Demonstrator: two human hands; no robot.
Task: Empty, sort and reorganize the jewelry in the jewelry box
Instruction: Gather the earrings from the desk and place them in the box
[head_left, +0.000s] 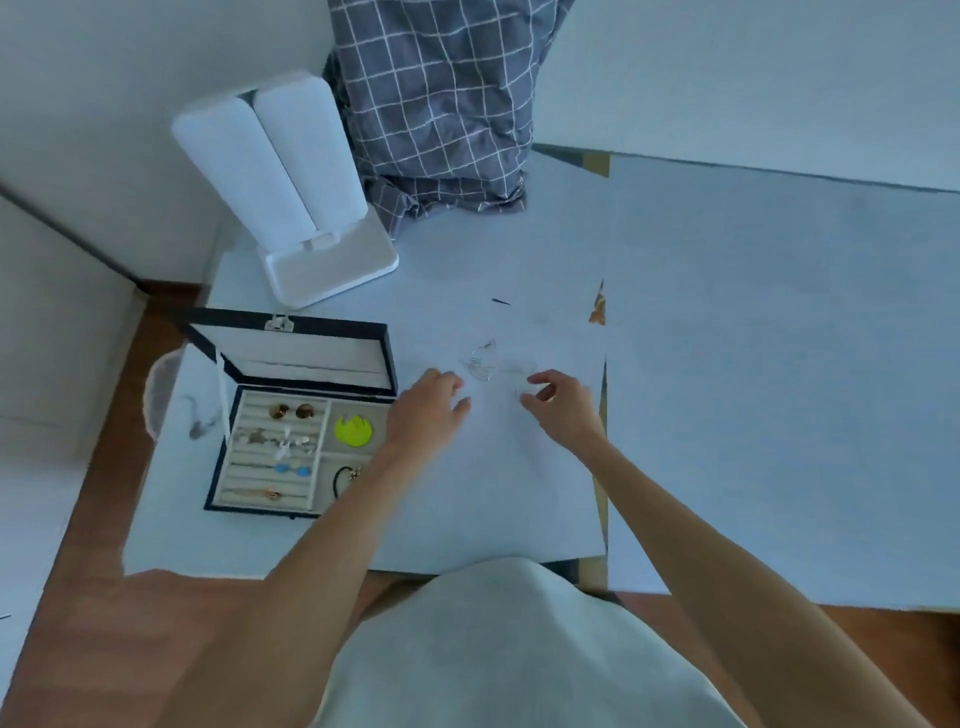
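so you're sorting beside the open jewelry box (291, 421)
left hand (427, 410) loosely curled; right hand (558, 402) seems to pinch thin silver pieces (483, 364) kept spread apart.

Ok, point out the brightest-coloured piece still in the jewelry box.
The neon yellow piece, alone in the upper right compartment of the jewelry box; the others are gold, silver, blue or black.

Bare-armed person in a pale garment

Both forearms were uncovered from elbow to wrist, with no sleeve reaching them. The left hand (428, 410) and right hand (563, 410) wore no gloves, and no ring, bracelet or watch could be made out. A loose, off-white garment (509, 649), plain and unpatterned, covered the torso and lap below.
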